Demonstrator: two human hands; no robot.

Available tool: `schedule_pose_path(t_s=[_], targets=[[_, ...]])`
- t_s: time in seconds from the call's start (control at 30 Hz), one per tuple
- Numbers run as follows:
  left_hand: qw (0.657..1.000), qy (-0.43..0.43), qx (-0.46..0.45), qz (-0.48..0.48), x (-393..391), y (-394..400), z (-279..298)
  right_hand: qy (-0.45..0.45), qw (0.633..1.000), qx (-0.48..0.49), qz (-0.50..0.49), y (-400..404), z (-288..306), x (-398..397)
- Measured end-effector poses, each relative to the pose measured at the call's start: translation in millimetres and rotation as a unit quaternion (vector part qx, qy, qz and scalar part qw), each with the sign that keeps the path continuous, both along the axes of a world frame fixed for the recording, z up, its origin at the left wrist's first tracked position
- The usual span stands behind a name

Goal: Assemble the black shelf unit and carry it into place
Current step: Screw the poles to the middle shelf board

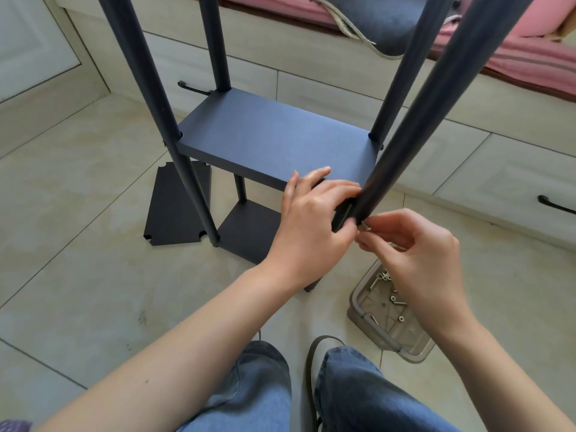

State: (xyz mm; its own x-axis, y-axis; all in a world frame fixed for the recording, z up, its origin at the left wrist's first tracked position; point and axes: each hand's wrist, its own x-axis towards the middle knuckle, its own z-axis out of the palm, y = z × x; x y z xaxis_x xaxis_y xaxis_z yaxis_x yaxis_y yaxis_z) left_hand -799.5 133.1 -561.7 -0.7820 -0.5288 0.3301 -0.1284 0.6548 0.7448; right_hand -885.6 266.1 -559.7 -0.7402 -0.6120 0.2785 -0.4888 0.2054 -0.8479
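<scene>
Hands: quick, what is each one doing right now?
Left hand: grips a black bracket against the near right pole.
Right hand: pinches a small screw at that pole.

A: Floor? Pale beige tiles [78, 188] are laid with thin dark grout lines, lit by soft daylight.

B: Furniture? A whitewashed wood-grain drawer base [311, 57] is seen along the back; a black handle [556, 204] is fitted at right. Pink bedding [530, 57] is spread on top. A panelled cabinet door [34, 42] is set at left.
</scene>
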Motion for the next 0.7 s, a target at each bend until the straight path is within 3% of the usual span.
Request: schedule_pose_path(t_s=[0.23,0.37,0.63,0.7], targets=[[1.000,0.017,0.007,-0.009,2,4,0,0.022,0.999,-0.026,-0.021,8,-12,6],[1.000,0.022,-0.001,-0.006,3,3,-1,-0.027,0.998,-0.059,-0.018,8,-14,7],[0.995,-0.036,-0.088,-0.039,4,-1,5,-0.030,0.998,-0.045,-0.021,7,-12,9],[0.992,-0.050,-0.106,-0.047,5,-2,7,-0.081,0.994,-0.065,-0.029,9,-11,8]])
